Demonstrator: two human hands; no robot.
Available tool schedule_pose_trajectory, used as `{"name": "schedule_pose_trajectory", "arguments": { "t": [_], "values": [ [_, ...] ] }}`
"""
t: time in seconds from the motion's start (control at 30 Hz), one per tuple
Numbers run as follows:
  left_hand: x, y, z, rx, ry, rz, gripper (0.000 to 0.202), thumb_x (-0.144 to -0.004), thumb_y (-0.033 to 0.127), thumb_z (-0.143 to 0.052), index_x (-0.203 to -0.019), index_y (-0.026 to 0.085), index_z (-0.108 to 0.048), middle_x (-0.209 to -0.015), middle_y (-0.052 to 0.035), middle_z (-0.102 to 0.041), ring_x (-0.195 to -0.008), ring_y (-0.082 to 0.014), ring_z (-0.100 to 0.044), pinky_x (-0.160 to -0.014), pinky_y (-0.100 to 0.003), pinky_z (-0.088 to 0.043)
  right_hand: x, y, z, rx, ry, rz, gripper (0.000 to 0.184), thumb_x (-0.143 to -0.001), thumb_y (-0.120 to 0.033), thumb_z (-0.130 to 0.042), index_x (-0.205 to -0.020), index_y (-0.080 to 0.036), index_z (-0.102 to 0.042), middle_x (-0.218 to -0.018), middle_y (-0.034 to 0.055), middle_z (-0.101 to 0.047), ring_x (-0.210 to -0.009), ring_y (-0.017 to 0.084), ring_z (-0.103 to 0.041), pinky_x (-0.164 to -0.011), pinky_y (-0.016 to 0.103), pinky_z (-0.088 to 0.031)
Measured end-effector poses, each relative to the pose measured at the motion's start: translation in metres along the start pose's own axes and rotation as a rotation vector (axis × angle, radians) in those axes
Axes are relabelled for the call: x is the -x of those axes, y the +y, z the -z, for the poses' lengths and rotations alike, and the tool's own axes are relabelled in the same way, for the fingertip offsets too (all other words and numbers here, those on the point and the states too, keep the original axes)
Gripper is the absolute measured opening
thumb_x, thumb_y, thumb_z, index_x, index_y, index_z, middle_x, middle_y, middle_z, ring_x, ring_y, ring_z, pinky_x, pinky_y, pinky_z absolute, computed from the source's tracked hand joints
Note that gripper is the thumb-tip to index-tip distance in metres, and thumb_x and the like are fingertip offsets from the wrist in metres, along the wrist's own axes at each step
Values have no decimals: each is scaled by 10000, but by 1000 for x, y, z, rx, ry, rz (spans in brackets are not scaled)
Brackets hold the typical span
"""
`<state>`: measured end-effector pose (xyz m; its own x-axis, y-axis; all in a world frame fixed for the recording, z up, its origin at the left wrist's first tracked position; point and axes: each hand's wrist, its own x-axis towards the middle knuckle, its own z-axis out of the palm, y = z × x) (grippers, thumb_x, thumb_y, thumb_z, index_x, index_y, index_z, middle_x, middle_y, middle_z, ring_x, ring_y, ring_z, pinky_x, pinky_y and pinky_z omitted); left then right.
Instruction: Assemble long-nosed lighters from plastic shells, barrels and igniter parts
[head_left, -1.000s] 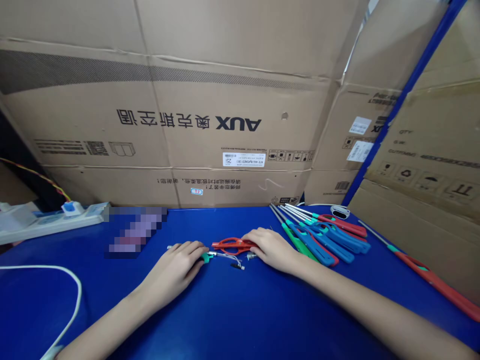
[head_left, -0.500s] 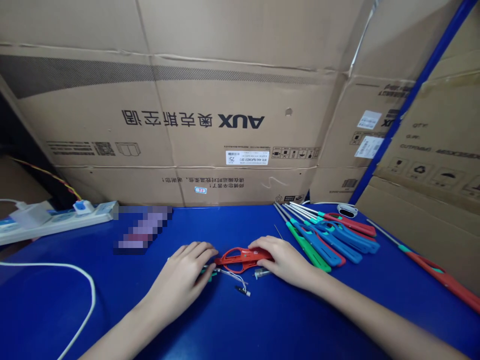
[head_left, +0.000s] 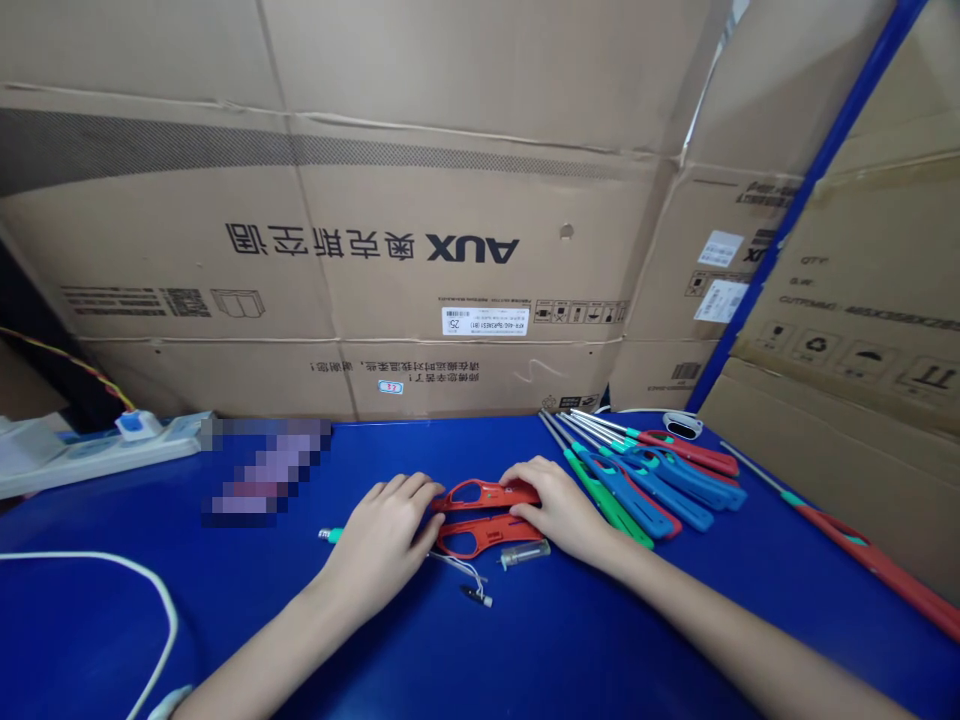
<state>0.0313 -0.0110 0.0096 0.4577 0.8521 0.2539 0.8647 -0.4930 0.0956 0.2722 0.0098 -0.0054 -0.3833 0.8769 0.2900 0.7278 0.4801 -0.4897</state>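
Two red lighter shell halves lie side by side: the upper half [head_left: 491, 494] and the lower half [head_left: 487, 535], its inner side facing up. My left hand [head_left: 391, 525] is closed at their left ends, index finger at the upper half, thumb by the lower one. My right hand [head_left: 564, 505] grips the right end of the upper half, its thumb close to the lower half. Below them lie a clear fuel tank [head_left: 525, 553] and a small black igniter piece [head_left: 475, 595] with white wires. A green part with a metal tip [head_left: 330, 535] shows left of my left hand.
Several assembled long-nosed lighters [head_left: 637, 480] are piled at right, with a single red one [head_left: 862, 550] farther right. A white fitness band [head_left: 682, 425] lies behind the pile. At left are a power strip [head_left: 105, 450] and white cable [head_left: 169, 610]. Cardboard [head_left: 360, 200] stands behind the blue table.
The two red shell halves, overlapping before, are now apart, one above the other. The fuel tank and the green part show more fully. The camera has shifted slightly.
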Motion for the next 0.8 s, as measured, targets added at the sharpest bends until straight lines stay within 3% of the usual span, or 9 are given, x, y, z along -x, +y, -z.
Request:
{"name": "schedule_pose_trajectory", "arguments": {
  "t": [0.3, 0.53, 0.7, 0.8],
  "values": [
    [4, -8, -10, 56, 8, -32, 249, -922, 238, -420, -1072, 216, -616, -1059, -54, -631, -931, -219, -586, -780, -352, -429, -6, -2, -2, -9, -55, -10, 250, -774, -104, -684, -984, -228, -633, -957, 25, -631, -952, 199, -534, -893, 364, -377],
    [3, -9, -10, 49, -16, -48, 254, -927, 239, -420, -1054, 215, -638, -1020, -62, -628, -909, -224, -582, -747, -348, -430, -5, 1, 0, -49, -59, 70, 309, -797, -170, -693, -1088, -225, -602, -1109, 48, -631, -1086, 209, -517, -968, 390, -348],
    [3, -11, -10, 40, -13, -51, 239, -933, 234, -425, -1045, 219, -636, -1033, -58, -623, -928, -222, -574, -769, -350, -436, 0, -7, 11, 21, -45, 145, 85, -851, -119, -606, -890, -194, -611, -921, 19, -652, -907, 177, -546, -873, 343, -371],
    [4, -8, -5, 97, 7, -142, 248, -940, 209, -408, -1068, 224, -619, -1078, -55, -610, -960, -209, -558, -814, -352, -432, 5, -10, 19, 84, -123, 181, 84, -851, -134, -611, -784, -181, -590, -812, 3, -623, -824, 165, -539, -867, 348, -357]
  ]
}}
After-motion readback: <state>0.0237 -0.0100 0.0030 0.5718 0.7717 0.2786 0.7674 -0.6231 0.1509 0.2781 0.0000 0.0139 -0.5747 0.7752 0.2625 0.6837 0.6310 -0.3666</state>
